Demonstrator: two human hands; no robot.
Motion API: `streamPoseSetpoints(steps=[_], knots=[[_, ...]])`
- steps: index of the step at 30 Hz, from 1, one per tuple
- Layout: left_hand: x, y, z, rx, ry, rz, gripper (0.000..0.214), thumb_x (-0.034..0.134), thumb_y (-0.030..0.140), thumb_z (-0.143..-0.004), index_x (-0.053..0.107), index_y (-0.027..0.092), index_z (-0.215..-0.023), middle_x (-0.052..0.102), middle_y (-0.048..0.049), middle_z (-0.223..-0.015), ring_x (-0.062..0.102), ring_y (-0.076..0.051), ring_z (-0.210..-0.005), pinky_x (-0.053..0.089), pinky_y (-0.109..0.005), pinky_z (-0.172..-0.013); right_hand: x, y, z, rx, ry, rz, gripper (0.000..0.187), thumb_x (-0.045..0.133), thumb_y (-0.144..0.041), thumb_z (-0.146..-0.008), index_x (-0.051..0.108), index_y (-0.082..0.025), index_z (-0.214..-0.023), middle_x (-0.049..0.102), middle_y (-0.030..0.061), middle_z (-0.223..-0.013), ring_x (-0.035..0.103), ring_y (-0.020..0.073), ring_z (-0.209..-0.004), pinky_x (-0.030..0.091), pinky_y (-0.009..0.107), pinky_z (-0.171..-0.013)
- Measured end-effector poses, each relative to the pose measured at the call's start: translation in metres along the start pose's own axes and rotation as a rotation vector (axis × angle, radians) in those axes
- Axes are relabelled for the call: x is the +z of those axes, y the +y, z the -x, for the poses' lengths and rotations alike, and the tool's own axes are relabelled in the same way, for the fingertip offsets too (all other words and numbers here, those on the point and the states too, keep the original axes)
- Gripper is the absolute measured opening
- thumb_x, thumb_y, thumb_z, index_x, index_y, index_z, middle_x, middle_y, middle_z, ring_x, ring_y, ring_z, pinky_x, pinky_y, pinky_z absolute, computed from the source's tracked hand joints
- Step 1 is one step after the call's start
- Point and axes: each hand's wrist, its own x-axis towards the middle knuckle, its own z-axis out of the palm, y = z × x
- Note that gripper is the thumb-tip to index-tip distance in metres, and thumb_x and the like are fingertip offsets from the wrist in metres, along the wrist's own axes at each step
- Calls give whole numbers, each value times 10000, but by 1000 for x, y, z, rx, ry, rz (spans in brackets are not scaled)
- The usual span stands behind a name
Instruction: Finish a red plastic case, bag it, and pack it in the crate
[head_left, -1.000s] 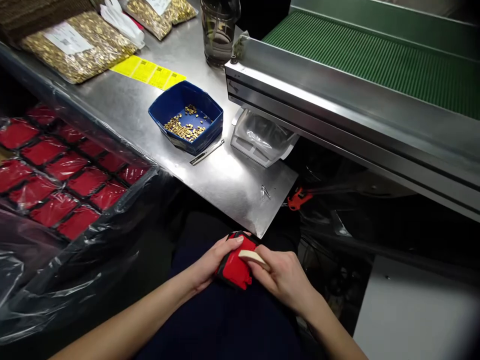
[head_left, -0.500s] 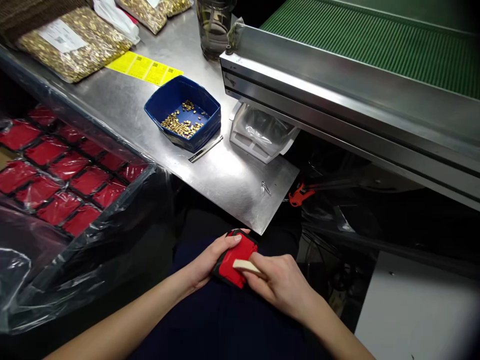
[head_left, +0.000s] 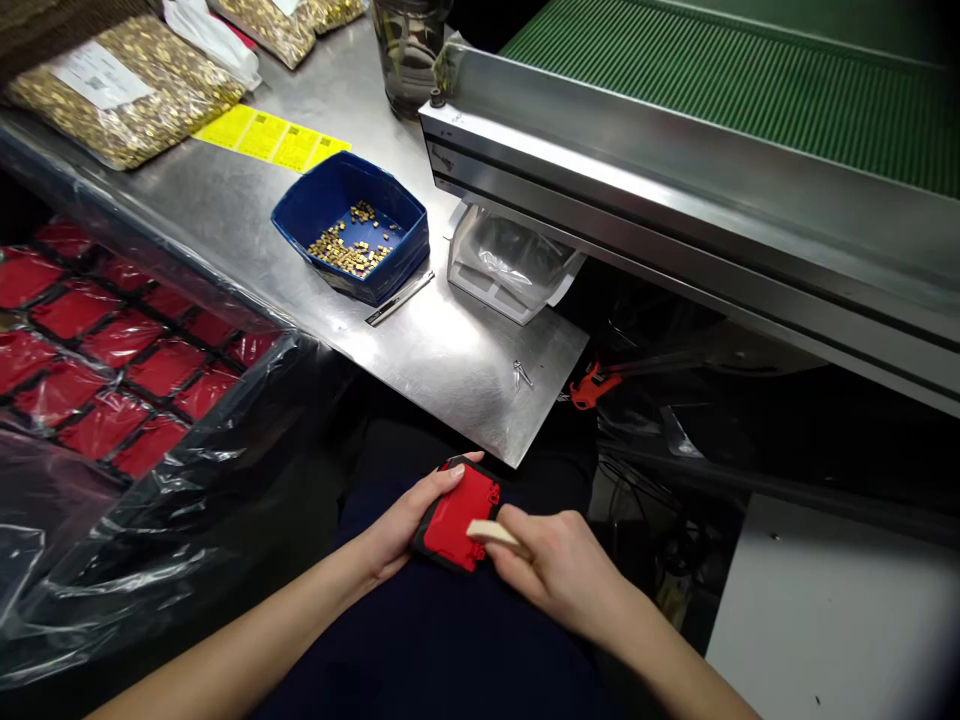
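Hands: left (head_left: pixel 409 520) grips red part (head_left: pixel 454 515) | right (head_left: pixel 551 560) presses pale stick (head_left: pixel 491 533) at its edge

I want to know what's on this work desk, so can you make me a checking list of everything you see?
Surface: steel table, shiny, partly covered.
Job's things: red plastic part held over the lap; pale flat stick lying against it.
Clutter: blue tray with small gold pieces; tweezers beside it; bags of gold pieces; yellow labels; glass jar; clear plastic bin; small screws.
Hands: left hand grips the red part; right hand holds the stick.
Cables: nothing seen for certain; the dark space under the belt is too dim to tell.
Surroundings: green conveyor belt on the right; red parts under plastic sheet on the left.
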Motion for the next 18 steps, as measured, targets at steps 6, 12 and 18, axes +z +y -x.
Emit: streamPoseSetpoints(steps=[6, 12, 18], knots=[[2, 2, -1, -23, 5, 40, 518, 624, 481, -965, 575, 240, -1421, 742, -101, -1097, 712, -222, -879, 578, -312, -776, -8, 0, -5, 29, 8, 35, 209, 509, -370, -1021, 571, -237, -873, 655, -39, -675, 575, 128, -553, 246, 251, -556], [2, 3, -2, -19, 6, 40, 567, 672, 486, -932, 567, 242, -1433, 757, -103, -1104, 723, -232, -876, 582, -312, -769, -12, -5, -11, 30, 7, 54, 216, 508, -378, -1022, 570, -238, -871, 668, -33, -691, 600, 135, -582, 252, 250, -566], [-2, 4, -2, 0, -8, 34, 566, 651, 484, -949, 551, 250, -1454, 757, -100, -1114, 721, -223, -886, 581, -307, -789, -12, -5, -15, 10, -4, 63, 198, 511, -376, -1020, 563, -243, -883, 672, -36, -705, 604, 133, -593, 254, 250, -574]])
